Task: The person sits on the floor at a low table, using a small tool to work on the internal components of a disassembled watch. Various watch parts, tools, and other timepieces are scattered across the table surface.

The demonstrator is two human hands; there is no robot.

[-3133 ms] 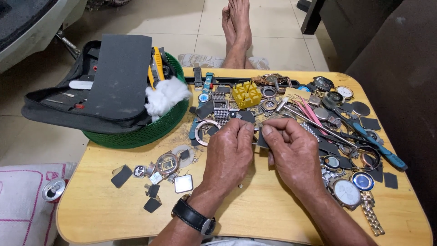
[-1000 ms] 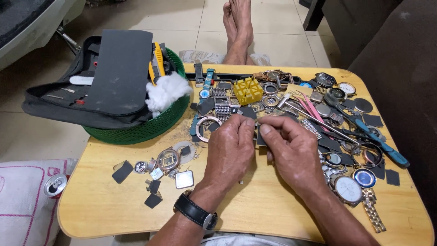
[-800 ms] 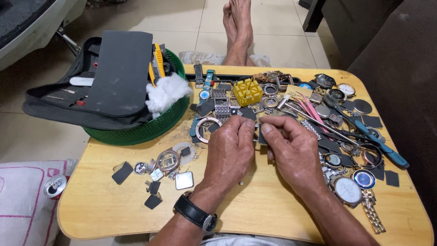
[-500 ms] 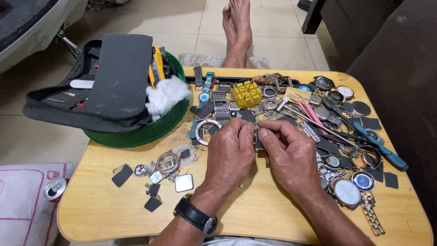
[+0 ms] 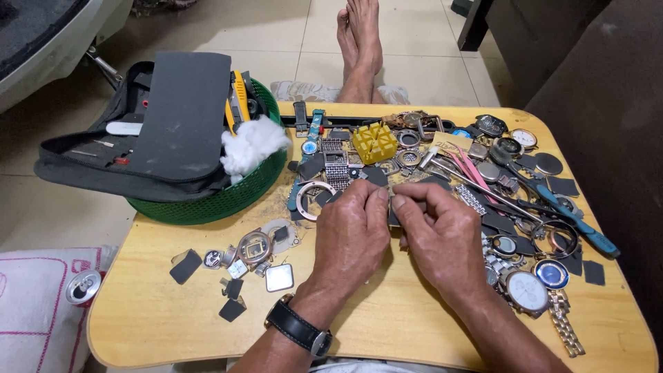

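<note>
1. The left hand (image 5: 351, 235) is resting near the middle of the wooden table (image 5: 387, 324), its fingers curled and pressed together, pinching a small dark part (image 5: 394, 211).
2. The right hand (image 5: 438, 235) is pinching the same part from the other side; what kind of part it is, I cannot tell.
3. Watch parts (image 5: 511, 200) are crowding the right edge, a yellow block (image 5: 375, 141) is sitting just behind the hands, and a green basket (image 5: 228, 197) is filling the far left corner.

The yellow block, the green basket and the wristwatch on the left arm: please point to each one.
yellow block (image 5: 375, 141), head view, on its ridged top face.
green basket (image 5: 228, 199), head view, on its front outer wall.
wristwatch (image 5: 298, 327), head view, on its black strap at the left wrist.
</note>
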